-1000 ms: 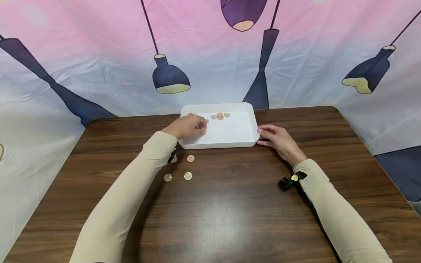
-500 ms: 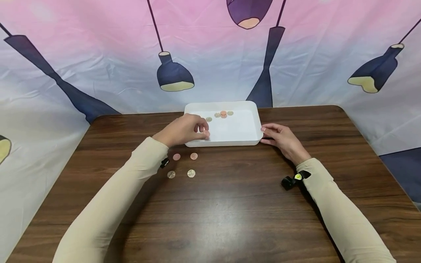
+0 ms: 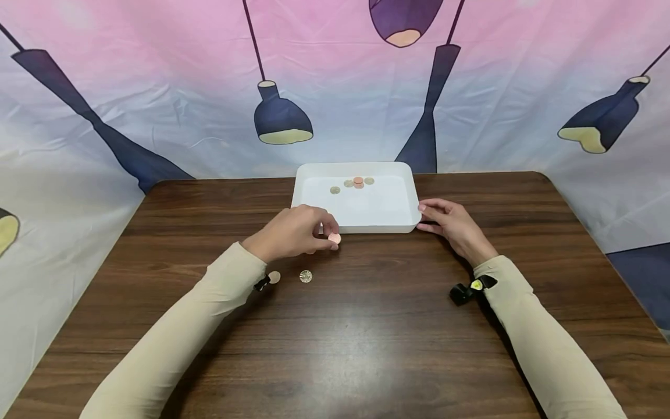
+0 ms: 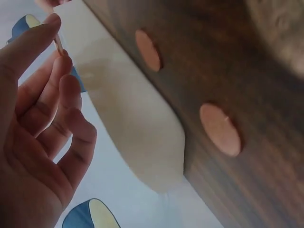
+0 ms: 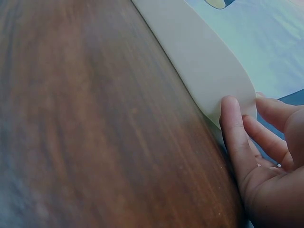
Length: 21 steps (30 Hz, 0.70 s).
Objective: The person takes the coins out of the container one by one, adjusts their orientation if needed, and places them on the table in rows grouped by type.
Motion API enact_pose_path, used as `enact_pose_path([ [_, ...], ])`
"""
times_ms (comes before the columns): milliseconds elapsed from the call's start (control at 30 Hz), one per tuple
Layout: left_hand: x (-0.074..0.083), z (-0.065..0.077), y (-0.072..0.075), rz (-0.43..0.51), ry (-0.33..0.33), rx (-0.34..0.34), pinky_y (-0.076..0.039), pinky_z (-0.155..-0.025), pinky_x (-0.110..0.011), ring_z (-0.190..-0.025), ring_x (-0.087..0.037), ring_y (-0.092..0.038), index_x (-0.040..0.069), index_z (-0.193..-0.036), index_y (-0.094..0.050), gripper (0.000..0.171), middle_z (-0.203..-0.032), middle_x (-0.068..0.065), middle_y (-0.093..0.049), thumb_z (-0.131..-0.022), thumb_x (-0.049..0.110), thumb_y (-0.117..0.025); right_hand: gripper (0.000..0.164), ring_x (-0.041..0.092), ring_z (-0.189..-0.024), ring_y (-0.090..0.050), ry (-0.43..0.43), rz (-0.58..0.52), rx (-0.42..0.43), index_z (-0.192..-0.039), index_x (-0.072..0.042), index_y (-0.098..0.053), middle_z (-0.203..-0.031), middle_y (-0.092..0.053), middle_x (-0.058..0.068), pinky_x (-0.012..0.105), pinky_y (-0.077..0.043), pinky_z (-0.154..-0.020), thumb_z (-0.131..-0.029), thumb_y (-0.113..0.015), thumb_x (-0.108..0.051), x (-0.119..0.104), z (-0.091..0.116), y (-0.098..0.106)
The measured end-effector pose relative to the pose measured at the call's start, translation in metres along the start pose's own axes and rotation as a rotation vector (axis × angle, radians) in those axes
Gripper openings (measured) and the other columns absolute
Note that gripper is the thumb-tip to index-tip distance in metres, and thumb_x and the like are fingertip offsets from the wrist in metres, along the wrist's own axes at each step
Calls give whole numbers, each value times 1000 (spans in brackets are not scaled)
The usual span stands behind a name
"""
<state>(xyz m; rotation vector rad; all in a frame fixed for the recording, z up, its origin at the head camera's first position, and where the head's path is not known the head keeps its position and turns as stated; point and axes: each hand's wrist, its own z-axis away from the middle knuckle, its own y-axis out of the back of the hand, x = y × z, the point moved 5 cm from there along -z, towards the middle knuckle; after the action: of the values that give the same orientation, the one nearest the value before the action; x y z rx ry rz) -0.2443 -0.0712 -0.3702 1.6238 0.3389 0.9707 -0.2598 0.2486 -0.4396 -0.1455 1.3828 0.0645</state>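
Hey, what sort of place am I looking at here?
Probably an indoor tabletop recording setup: a wrinkled lamp-print backdrop cloth hangs behind a wood-grain table, and a small black device is strapped at the person's right wrist.

A dark brown bench (image 3: 366,326) with streaked wood grain and rounded far corners fills the lower view, a pale glare (image 3: 348,349) shining on its near middle. Behind it hangs a creased cloth (image 3: 345,99), pink along the top, fading through soft blue to whitish at the left. Printed on it are navy lamps (image 3: 283,119) on thin dark cords (image 3: 253,41), with cream or peach openings, and narrow-waisted dark shapes (image 3: 67,84).
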Motion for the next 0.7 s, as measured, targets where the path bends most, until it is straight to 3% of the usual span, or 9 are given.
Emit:
enact_pose_path([
  [100, 4, 1, -6, -77, -37, 24, -52, -66, -29, -78, -6, -59, 24, -99, -78, 16, -88, 15, -68, -91, 35, -86, 47, 9, -98, -68, 5, -5, -1, -145, 13, -47, -114, -65, -1, 24, -62, -93, -109, -61, -14, 1, 0, 0],
  [433, 19, -3, -23, -225, -64, -15, -51, -60, -34, -71, -7, -58, 26, -88, -74, 8, -84, 15, -67, -95, 25, -79, 45, 9, -97, -67, 12, -11, 10, -143, 13, -48, -112, -65, -1, 23, -62, -92, -109, -60, -14, 0, 2, 2],
  [700, 17, -5, -29, -185, -32, -23, -59, -66, -34, -78, -4, -65, 24, -102, -82, 8, -95, 12, -76, -101, 21, -75, 44, 9, -98, -68, 1, -7, 1, -143, 12, -48, -114, -65, -1, 24, -62, -92, -109, -60, -13, 1, 0, 0],
])
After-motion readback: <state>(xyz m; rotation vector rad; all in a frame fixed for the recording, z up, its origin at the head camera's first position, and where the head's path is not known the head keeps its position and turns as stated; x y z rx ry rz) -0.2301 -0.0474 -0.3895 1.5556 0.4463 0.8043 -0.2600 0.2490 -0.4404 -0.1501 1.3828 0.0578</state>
